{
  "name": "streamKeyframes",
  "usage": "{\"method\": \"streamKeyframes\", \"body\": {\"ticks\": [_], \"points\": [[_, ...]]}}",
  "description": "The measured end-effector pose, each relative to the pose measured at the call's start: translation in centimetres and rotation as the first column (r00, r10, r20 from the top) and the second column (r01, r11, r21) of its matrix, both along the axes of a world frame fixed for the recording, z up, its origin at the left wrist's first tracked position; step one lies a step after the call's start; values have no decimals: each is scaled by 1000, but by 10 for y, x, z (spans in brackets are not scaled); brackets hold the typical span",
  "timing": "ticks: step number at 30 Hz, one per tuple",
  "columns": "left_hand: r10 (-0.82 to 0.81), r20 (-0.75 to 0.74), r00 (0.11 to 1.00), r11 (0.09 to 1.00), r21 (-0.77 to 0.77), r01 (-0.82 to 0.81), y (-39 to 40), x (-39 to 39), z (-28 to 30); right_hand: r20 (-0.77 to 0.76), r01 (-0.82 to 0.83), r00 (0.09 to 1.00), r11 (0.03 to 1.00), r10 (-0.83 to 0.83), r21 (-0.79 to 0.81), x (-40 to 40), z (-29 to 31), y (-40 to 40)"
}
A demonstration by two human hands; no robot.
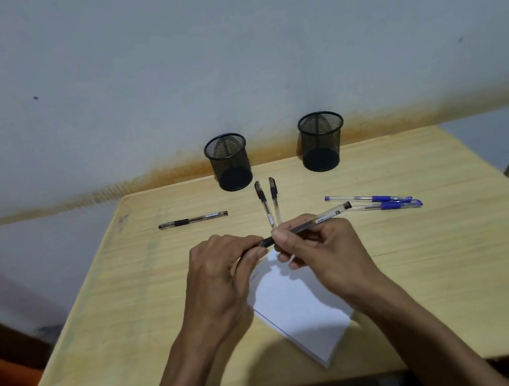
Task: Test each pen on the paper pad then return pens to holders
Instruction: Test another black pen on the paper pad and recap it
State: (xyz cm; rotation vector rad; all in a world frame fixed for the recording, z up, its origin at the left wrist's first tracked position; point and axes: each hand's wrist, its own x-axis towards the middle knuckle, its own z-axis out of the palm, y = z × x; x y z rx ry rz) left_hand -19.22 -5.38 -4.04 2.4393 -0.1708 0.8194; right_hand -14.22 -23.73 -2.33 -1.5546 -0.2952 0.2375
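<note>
Pens lie scattered across your wooden table (446, 278), and one black pen (315, 221) is raised just above the far corner of the white paper pad (300, 313). Your left hand (222, 272) pinches its dark tip end with curled fingers, while your right hand (320, 249) grips the clear barrel between thumb and fingertips. Two capped black pens (269, 202) sit just beyond your knuckles, tails nearly touching. Another black pen (192, 220) lies alone to the left, well apart. Two blue pens (379, 202) rest together to the right, close to the raised barrel's end. Both mesh holders (229, 163) (322, 141) stand at the far edge by the wall. Bare tabletop spreads wide on both sides of the pad, whose near corner sits near the table's front edge.
</note>
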Motion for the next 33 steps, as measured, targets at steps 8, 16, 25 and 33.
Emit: {"method": "streamKeyframes", "body": {"ticks": [8, 16, 25, 33], "points": [[220, -69, 973, 952, -200, -230, 58, -21, 9, -77, 201, 979, 953, -189, 227, 39, 18, -50], [323, -305, 896, 919, -126, -374, 78, -9, -16, -71, 67, 996, 996, -62, 58, 28, -3, -26], [361, -282, 889, 932, 155, -329, 108, 30, -34, -206, 100, 975, 993, -85, 62, 14, -25, -3], [335, -194, 922, 941, 9, -339, 105, 18, -48, -168, 101, 981, 994, -92, 49, 10, -27, -2]]}}
